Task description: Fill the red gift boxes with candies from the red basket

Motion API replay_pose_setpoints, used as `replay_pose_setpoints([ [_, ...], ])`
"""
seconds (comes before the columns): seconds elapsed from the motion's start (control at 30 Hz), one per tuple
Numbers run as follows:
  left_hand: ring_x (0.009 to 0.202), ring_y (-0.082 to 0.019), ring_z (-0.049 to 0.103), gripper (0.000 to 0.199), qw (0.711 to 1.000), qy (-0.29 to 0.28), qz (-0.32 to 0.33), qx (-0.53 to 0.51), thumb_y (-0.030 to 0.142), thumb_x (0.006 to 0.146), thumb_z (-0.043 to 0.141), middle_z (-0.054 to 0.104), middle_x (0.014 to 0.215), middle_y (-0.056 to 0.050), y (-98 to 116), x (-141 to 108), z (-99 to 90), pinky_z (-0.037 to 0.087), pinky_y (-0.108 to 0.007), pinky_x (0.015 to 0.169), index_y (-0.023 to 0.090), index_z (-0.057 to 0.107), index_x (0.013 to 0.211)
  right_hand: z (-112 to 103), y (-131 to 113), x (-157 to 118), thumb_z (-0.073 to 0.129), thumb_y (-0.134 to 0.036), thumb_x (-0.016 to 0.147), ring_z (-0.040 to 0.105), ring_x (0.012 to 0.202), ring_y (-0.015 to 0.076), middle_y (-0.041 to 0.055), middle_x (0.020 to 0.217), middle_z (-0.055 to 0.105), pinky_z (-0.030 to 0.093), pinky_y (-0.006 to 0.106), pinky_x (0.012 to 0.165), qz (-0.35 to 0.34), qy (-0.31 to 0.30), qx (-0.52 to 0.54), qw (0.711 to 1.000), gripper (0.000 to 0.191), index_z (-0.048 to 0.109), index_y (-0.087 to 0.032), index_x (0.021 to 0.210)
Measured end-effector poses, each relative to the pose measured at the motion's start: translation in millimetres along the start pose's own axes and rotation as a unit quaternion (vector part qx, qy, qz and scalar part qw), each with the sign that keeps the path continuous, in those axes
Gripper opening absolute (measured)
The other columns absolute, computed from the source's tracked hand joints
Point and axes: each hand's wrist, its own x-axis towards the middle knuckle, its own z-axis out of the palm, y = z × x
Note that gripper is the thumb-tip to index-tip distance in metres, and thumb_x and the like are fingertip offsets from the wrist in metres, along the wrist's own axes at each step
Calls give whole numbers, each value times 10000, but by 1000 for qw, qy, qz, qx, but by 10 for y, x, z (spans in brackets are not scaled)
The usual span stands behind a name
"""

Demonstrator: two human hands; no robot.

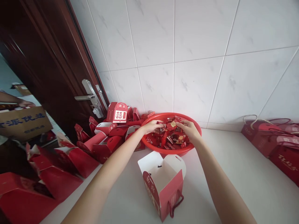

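Note:
A red plastic basket (pixel 171 152) holds many red-wrapped candies (pixel 168 140). My left hand (pixel 153 127) is in its left side, fingers bent around candies that I cannot make out one by one. My right hand (pixel 188 128) reaches into the right side, its fingertips at a red packet with a gold pattern (pixel 171 125). In front of the basket stands an open red gift box (pixel 171 189) with a white inside, raised flaps and a dark red cord handle. Nothing shows on the visible part of its floor.
Red gift boxes (pixel 105 146) crowd the left side, some open. Red bags with cord handles (pixel 263 137) stand at the right. A tiled wall (pixel 196 81) rises behind. At the far left are a dark door (pixel 53 56), a cardboard box (pixel 25 123) and another person's hand (pixel 25 103).

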Motion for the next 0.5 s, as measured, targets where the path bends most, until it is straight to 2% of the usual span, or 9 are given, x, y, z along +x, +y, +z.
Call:
replay_pose_setpoints([
  [0.2, 888, -173, 676, 280, 1000, 20, 20, -3, 269, 791, 750, 706, 1086, -37, -6, -10, -34, 547, -298, 748, 253, 739, 1070, 7, -17, -8, 766, -400, 697, 640, 675, 167, 14, 754, 691, 512, 272, 590, -11, 8, -14, 1000, 231, 681, -193, 755],
  [0.4, 998, -206, 672, 269, 999, 21, 42, 8, 302, 791, 753, 712, 1120, -60, -32, 6, -61, 549, -295, 765, 252, 757, 1056, 11, -61, -36, 770, -372, 715, 662, 687, 182, 33, 786, 721, 515, 278, 582, -1, 7, -24, 1000, 215, 709, -189, 811],
  [0.5, 994, -211, 670, 300, 997, 35, 60, 18, 312, 789, 760, 714, 1127, -71, -42, 22, -58, 543, -302, 767, 243, 758, 1080, 9, -61, -37, 778, -380, 716, 676, 711, 192, 44, 830, 740, 526, 284, 587, 0, -2, -20, 1000, 222, 719, -195, 823],
])
